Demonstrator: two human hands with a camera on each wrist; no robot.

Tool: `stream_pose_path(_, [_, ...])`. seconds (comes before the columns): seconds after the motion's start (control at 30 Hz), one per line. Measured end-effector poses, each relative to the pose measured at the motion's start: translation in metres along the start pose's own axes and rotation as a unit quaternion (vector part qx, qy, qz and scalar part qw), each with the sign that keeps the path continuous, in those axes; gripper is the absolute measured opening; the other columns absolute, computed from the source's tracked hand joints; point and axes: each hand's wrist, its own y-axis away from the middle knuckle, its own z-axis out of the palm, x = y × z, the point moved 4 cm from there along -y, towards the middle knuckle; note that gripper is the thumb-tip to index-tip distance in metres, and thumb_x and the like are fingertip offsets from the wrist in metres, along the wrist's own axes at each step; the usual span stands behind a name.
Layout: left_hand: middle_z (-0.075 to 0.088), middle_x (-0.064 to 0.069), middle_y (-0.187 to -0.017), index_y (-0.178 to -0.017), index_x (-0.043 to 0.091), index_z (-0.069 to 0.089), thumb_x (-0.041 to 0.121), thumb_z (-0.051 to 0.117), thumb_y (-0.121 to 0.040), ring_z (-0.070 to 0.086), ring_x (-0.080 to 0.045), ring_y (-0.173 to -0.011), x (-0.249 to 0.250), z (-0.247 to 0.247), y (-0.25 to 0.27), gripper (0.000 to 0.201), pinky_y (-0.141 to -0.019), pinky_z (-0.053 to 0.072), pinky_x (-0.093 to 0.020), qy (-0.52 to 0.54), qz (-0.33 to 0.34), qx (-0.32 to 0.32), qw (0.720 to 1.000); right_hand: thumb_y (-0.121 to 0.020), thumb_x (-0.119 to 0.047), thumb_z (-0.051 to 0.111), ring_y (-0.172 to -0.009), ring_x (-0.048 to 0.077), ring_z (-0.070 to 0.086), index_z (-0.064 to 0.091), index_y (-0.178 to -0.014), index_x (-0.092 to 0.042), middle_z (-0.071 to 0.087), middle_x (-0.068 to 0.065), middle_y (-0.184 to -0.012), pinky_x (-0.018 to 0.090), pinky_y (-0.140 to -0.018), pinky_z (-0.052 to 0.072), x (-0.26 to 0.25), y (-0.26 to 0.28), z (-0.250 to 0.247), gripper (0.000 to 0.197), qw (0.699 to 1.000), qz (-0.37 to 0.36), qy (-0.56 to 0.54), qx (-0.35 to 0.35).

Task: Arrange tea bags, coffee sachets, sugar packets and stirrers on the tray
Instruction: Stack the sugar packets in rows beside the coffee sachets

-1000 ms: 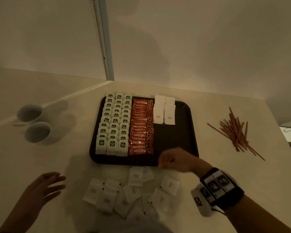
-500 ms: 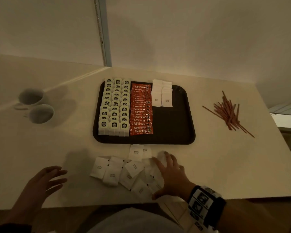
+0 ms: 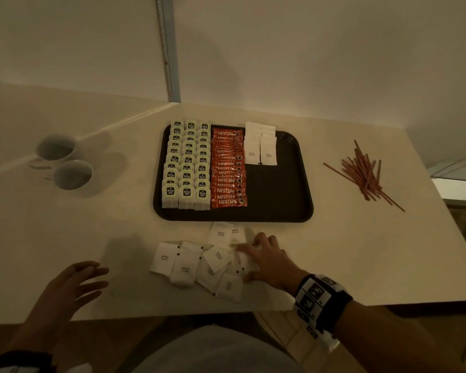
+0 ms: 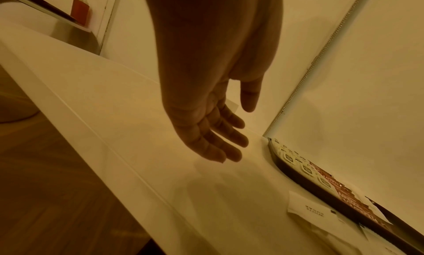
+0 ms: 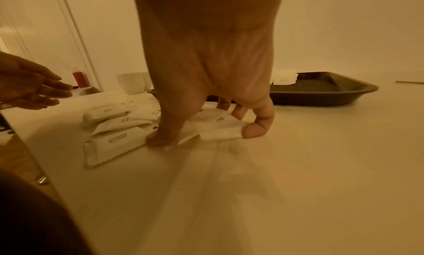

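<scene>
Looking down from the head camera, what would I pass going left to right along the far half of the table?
Two white cups → tea bags on the dark tray → orange coffee sachets → white sugar packets on the tray → loose pile of stirrers.

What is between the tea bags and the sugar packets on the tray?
The head view shows a column of orange Nescafe coffee sachets between the tea bags and the sugar packets on the tray.
</scene>
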Motion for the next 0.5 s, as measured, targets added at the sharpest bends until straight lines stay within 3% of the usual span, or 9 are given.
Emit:
stream_pose_path(0.07, [0.073, -0.001, -0.077, -0.095, 0.009, 0.057, 0.007, 0.034, -0.1, 0.07, -0.015, -0.063, -0.001, 0.0, 0.002, 0.024, -0.056, 0.057, -0.021, 0.009, 0.006, -0.004, 1.0, -0.072, -0.051, 0.072, -0.118, 0.024, 0.027, 0.03, -0.133, -0.043, 0.026, 0.003, -0.13, 0.049, -0.097, 0.042, -0.001, -0.003, -0.004, 0.074, 0.999, 0.017, -0.027, 0.002])
stream_pose_path(0.17, [0.074, 0.002, -0.074, -0.095, 0.009, 0.057, 0.006, 0.032, -0.1, 0.07, -0.014, -0.063, 0.0, 0.001, 0.006, 0.025, -0.057, 0.056, -0.022, 0.024, 0.016, -0.021, 0.999, -0.07, -0.041, 0.077, -0.116, 0.024, 0.031, 0.037, -0.132, -0.035, 0.029, 0.004, -0.126, 0.041, -0.101, 0.041, -0.001, -0.008, -0.008, 0.074, 0.998, 0.032, -0.054, 0.007])
stream_pose_path(0.27, [0.069, -0.009, -0.089, -0.096, 0.01, 0.057, 0.007, 0.032, -0.101, 0.07, -0.018, -0.067, 0.0, 0.003, 0.009, 0.025, -0.069, 0.056, -0.034, 0.02, 0.02, -0.033, 0.999, -0.071, -0.034, 0.079, -0.113, 0.026, 0.045, 0.041, -0.131, -0.026, 0.034, 0.006, -0.126, 0.036, -0.1, 0.044, 0.0, -0.01, -0.01, 0.072, 0.996, 0.036, -0.08, 0.002])
stream_pose_path(0.37, [0.063, -0.013, -0.099, -0.096, 0.01, 0.057, 0.007, 0.032, -0.101, 0.07, -0.018, -0.069, 0.004, 0.004, 0.012, 0.025, -0.072, 0.055, -0.034, 0.016, 0.029, -0.034, 0.999, -0.075, -0.028, 0.077, -0.111, 0.029, 0.05, 0.041, -0.132, -0.022, 0.04, 0.008, -0.127, 0.035, -0.096, 0.045, 0.001, -0.012, -0.01, 0.068, 0.996, 0.038, -0.083, -0.013])
stream_pose_path(0.5, [0.06, -0.022, -0.109, -0.096, 0.01, 0.057, 0.007, 0.036, -0.1, 0.059, -0.037, -0.091, 0.021, 0.014, 0.011, 0.022, -0.096, 0.04, -0.053, -0.007, 0.039, -0.04, 0.998, -0.077, -0.026, 0.075, -0.116, 0.026, 0.048, 0.043, -0.131, -0.021, 0.046, 0.008, -0.127, 0.033, -0.097, 0.041, 0.006, -0.014, -0.023, 0.063, 0.993, 0.039, -0.098, -0.044])
